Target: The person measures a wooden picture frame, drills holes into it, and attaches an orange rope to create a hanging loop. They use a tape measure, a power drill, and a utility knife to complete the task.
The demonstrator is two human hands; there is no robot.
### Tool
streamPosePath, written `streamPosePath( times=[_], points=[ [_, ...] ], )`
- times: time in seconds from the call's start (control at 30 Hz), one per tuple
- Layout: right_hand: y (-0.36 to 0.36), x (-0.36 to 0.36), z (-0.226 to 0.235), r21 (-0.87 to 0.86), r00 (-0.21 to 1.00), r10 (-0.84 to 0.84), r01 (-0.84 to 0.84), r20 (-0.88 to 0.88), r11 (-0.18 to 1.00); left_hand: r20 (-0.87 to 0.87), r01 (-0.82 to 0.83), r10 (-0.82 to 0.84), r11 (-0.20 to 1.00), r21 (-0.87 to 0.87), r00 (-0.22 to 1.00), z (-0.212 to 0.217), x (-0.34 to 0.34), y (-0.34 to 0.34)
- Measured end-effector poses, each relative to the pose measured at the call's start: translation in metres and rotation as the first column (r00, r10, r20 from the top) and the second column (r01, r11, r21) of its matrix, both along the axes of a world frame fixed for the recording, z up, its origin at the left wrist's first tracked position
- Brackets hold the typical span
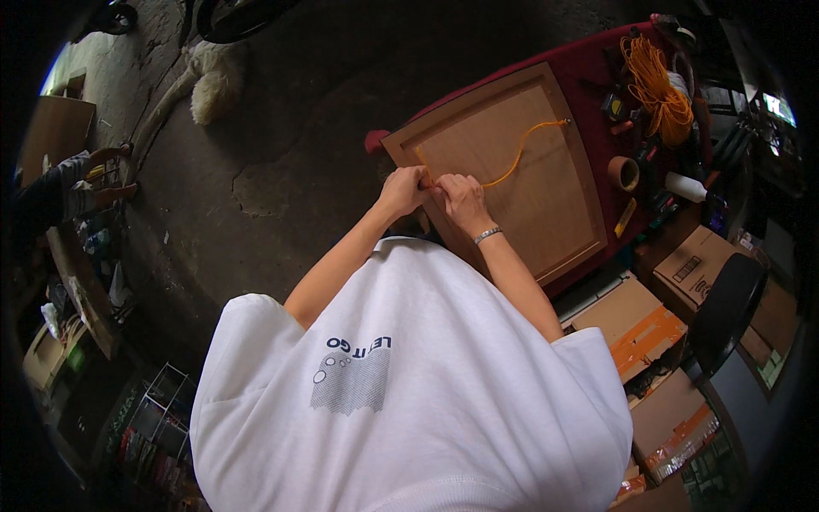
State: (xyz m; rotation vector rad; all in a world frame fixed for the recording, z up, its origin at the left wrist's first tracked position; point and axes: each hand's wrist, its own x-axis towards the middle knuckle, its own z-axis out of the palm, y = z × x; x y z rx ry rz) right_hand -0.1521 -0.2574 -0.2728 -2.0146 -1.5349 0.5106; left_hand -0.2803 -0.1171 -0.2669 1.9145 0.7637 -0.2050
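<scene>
At the far left, a flat sheet of brown cardboard (pixel 53 128) leans at the edge of the rough, cracked concrete floor (pixel 256 154). Below it, cluttered shelving holds small items too dim to make out. A fluffy white mop head (pixel 213 81) lies on the floor, far from the person.

In the middle, the person in a white shirt bends over a tan wooden panel (pixel 520 192) with a raised frame around a recessed flat centre. The panel lies on a table covered in dark red cloth (pixel 589 64). The left hand (pixel 403 189) and the right hand (pixel 461 198) are pressed together at the panel's near left corner, both pinching one end of an orange cord (pixel 512 162). The cord runs from the fingers in a loose curve across the panel to its far right edge. A silver bracelet (pixel 488 234) circles the right wrist.

Right of the panel, a tangled bundle of the same orange cord (pixel 659 90) sits on the red cloth, with a roll of brown tape (pixel 624 173) and a white cylinder (pixel 687 186) near it among small tools.

Near right, below the table, stand several brown cardboard boxes (pixel 636 320), closed and sealed with orange tape; their contents are not visible. A black rounded chair back (pixel 727 307) rises just beside them.
</scene>
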Motion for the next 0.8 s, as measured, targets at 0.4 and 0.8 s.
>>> streamPosePath(
  times=[0.4, 0.8],
  points=[
    [-0.002, -0.007, 0.008, -0.063, 0.914, -0.13, 0.114, -0.385, 0.991, 0.079, -0.249, 0.252, 0.968, -0.045, 0.965, 0.0, -0.003, -0.017],
    [-0.004, -0.01, 0.0, -0.325, 0.942, -0.253, 0.174, -0.22, 0.93, 0.057, -0.485, 0.66, 0.605, -0.631, 0.749, -0.009, 0.003, -0.018]
  ],
)
